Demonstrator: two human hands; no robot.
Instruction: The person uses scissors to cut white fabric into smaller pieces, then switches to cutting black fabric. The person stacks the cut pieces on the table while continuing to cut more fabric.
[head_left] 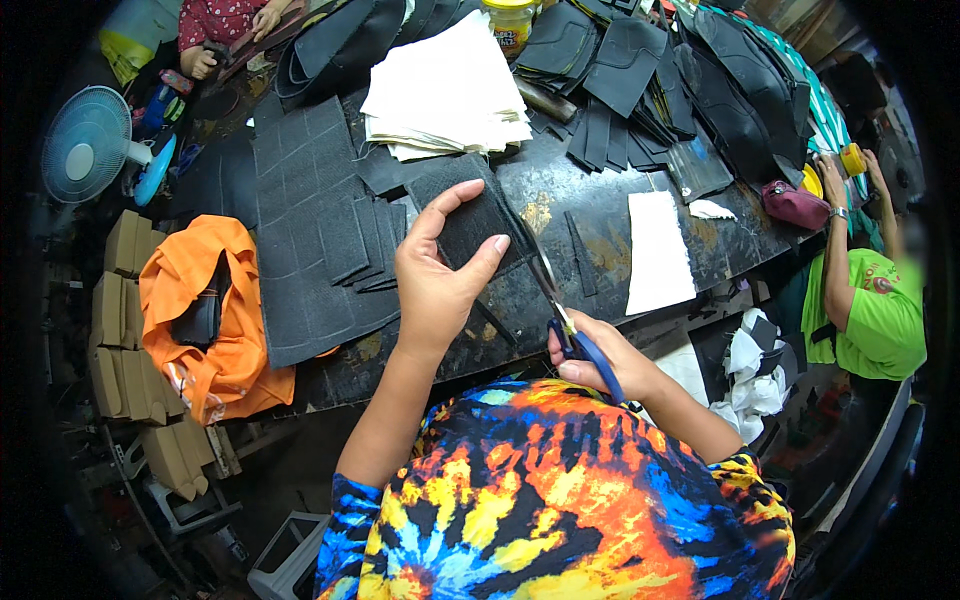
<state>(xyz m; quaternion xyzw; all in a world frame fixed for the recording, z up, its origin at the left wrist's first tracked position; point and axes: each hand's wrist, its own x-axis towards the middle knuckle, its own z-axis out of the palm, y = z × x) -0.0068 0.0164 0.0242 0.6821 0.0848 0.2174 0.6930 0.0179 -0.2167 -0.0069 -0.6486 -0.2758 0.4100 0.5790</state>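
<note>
Clock positions are read from the middle of the view. Nearest, at 6 o'clock, is the wearer's multicoloured shirt [560,500]. At 4 o'clock the right hand [608,360] has its fingers clamped around the blue handles of the scissors [565,325], whose blades point toward 11 o'clock along the dark cloth piece [458,222]. This piece lies just off centre, toward 12 o'clock, gripped by the left hand [440,262], its thumb and forefinger parted over the near face; the other fingers are hidden. Beyond, on the black table [600,225], rest a lined grey cloth [300,265] at 9 to 10 o'clock, a white strip [658,250] toward 2 to 3, white sheets [445,90] at 12 and black panels [625,75] at 1.
</note>
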